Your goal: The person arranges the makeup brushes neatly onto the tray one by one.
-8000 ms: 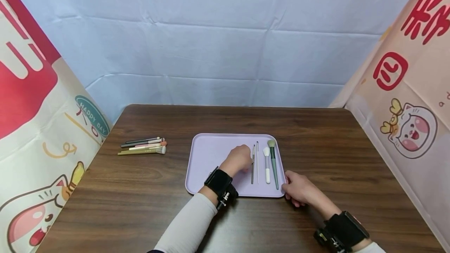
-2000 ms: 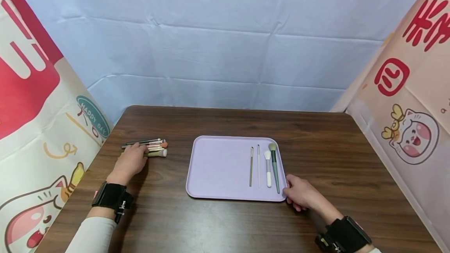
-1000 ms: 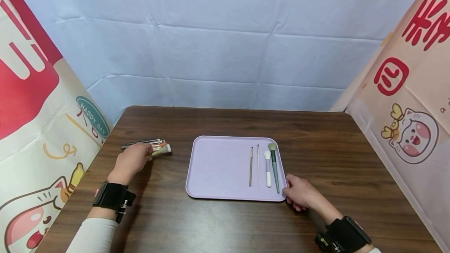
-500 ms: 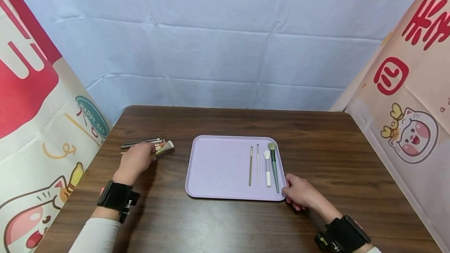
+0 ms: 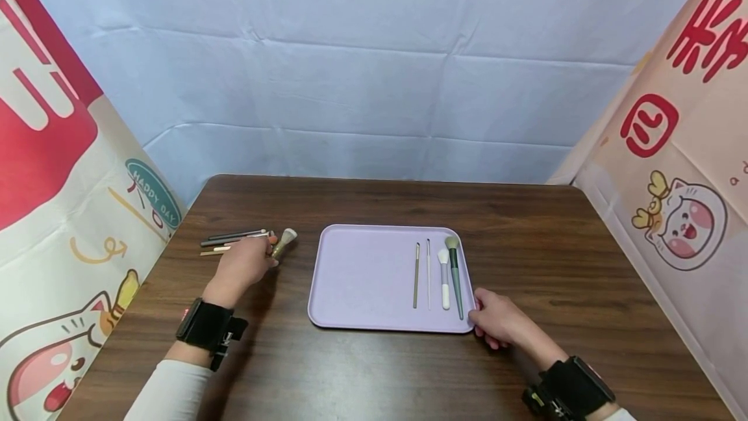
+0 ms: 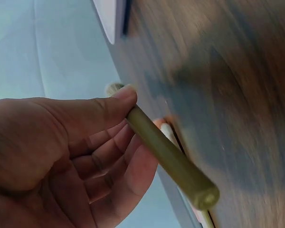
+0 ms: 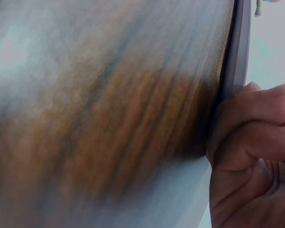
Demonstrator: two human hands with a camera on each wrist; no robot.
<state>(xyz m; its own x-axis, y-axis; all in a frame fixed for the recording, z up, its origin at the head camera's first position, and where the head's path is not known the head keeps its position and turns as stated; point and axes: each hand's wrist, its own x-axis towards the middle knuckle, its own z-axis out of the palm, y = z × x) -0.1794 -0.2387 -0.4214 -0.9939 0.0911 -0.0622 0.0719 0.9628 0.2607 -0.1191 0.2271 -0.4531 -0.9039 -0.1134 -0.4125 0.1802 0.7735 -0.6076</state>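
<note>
In the head view my left hand (image 5: 242,266) pinches a makeup brush (image 5: 284,243) with an olive handle and pale bristles. The left wrist view shows the thumb and fingers around this brush's handle (image 6: 168,156), its blunt end toward the camera. Beneath and behind that hand lie several more makeup brushes (image 5: 230,237), partly hidden. At the near right corner of the lilac tray (image 5: 362,278), my right hand (image 5: 497,318) grips the rim with bent fingers; in the right wrist view the curled fingers (image 7: 256,128) meet the tray's edge (image 7: 237,52).
Inside the tray's right half, several brushes lie side by side: a thin olive brush (image 5: 417,276), a thin white brush (image 5: 428,275), a white-handled brush (image 5: 445,280) and a green brush (image 5: 456,278). Printed cloths flank the wooden table (image 5: 350,375), with a pale cloth (image 5: 350,70) behind.
The left hand went from the tray to the brush pile on the left, took the olive brush, and now draws it right and up from the others. The right hand stays at the tray corner.
</note>
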